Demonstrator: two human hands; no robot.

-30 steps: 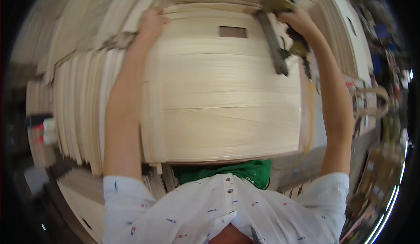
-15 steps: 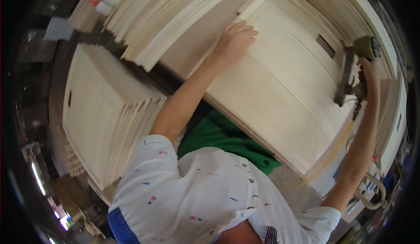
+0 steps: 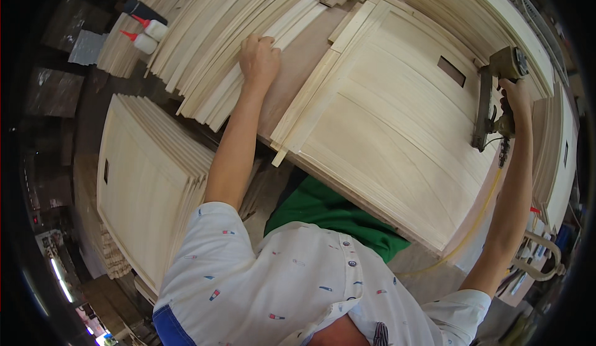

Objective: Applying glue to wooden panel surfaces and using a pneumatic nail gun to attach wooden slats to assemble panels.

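My left hand (image 3: 260, 62) reaches over a row of long pale wooden strips (image 3: 217, 35) at the upper left, its fingers curled closed on a wooden strip at the row's right edge. My right hand (image 3: 518, 98) grips the handle of a pneumatic nail gun (image 3: 487, 107), above the right part of a wooden panel. A yellow air hose (image 3: 478, 219) runs from the gun down toward the lower edge. The panel (image 3: 385, 116) lies on the bench, framed by strips, with a small rectangular slot (image 3: 451, 71) near its far right. Loose strips (image 3: 310, 91) lie along its left edge.
A stack of slotted panels (image 3: 146, 178) stands at the left. Two white glue bottles with red tips (image 3: 149, 35) stand at the upper left. More stacked boards (image 3: 475, 20) line the far right. Green cloth (image 3: 335, 215) shows between my body and the bench (image 3: 366, 191).
My left hand has moved left from the panel's edge to the row of strips. The nail gun stays in my right hand, nearly in place. The view has shifted slightly.
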